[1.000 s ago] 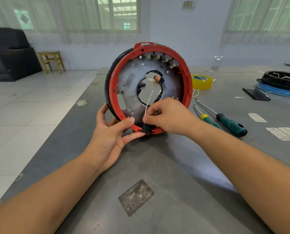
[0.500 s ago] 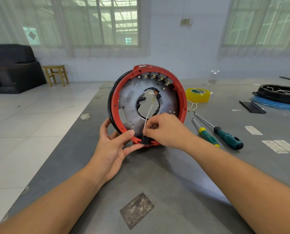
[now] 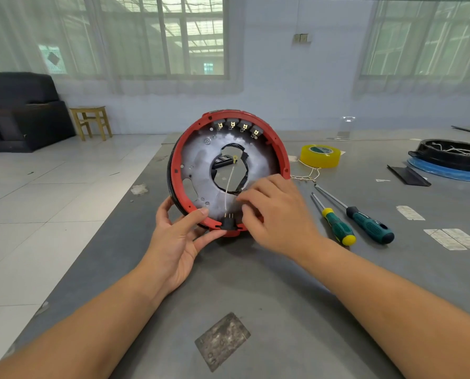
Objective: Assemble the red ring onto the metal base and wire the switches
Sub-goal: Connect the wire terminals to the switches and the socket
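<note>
The red ring [image 3: 278, 149] sits around the round metal base [image 3: 201, 160], and the whole assembly stands on edge on the grey table. My left hand [image 3: 179, 236] grips its lower left rim, thumb on the metal face. A black switch [image 3: 228, 221] with exposed pins sits in the ring's bottom edge. A white wire [image 3: 229, 184] rises from it to a yellow terminal in the centre hole. My right hand [image 3: 274, 214] hovers just right of the switch, fingers loosely curled, touching the metal face, holding nothing I can see. Several more switches [image 3: 238, 127] line the top inside edge.
Two screwdrivers, one with a yellow-tipped handle [image 3: 335, 222] and one with a black-tipped green handle [image 3: 365, 222], lie right of the assembly. A yellow tape roll [image 3: 320, 155] and thin wires [image 3: 307, 175] lie behind. A black ring with wires on a blue disc [image 3: 452, 160] is at far right. The table's left edge drops to a tiled floor.
My right hand has let go of the white wire at the black switch and drawn slightly right, uncovering the switch pins. My head view has tilted up; the left hand keeps its hold.
</note>
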The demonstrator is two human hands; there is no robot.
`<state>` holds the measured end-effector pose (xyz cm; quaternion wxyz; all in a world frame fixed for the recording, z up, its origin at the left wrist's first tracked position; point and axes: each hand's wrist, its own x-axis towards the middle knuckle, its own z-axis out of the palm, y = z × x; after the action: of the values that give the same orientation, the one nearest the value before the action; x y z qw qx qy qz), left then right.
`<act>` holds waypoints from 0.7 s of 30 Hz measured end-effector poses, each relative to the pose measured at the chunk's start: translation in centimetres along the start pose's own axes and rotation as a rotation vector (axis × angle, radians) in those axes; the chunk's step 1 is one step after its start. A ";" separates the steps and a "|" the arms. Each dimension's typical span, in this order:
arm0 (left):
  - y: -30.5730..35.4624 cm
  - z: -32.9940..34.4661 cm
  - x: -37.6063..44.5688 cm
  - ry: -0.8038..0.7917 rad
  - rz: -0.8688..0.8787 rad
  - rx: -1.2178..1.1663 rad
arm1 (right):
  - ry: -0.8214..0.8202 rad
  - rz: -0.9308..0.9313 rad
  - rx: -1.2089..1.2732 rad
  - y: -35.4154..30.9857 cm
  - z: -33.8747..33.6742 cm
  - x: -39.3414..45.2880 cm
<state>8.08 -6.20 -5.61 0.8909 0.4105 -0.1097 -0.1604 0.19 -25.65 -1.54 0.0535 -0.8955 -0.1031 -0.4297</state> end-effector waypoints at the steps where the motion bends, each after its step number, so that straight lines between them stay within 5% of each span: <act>1: 0.1 -0.1 0.1 0.007 -0.005 -0.010 | 0.014 -0.059 -0.072 0.4 0.1 -0.5; 15: 0.8 -0.6 0.5 0.132 0.017 -0.035 | -0.084 -0.091 -0.027 0.9 2.2 -1.7; 21: 1.5 -1.1 0.9 0.182 0.040 -0.048 | -0.121 0.447 0.250 2.8 2.3 -2.1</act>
<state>9.60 -4.86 -5.12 0.9097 0.3997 -0.0328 -0.1074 1.33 -28.26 -4.66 0.2513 -0.9065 0.0420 -0.3365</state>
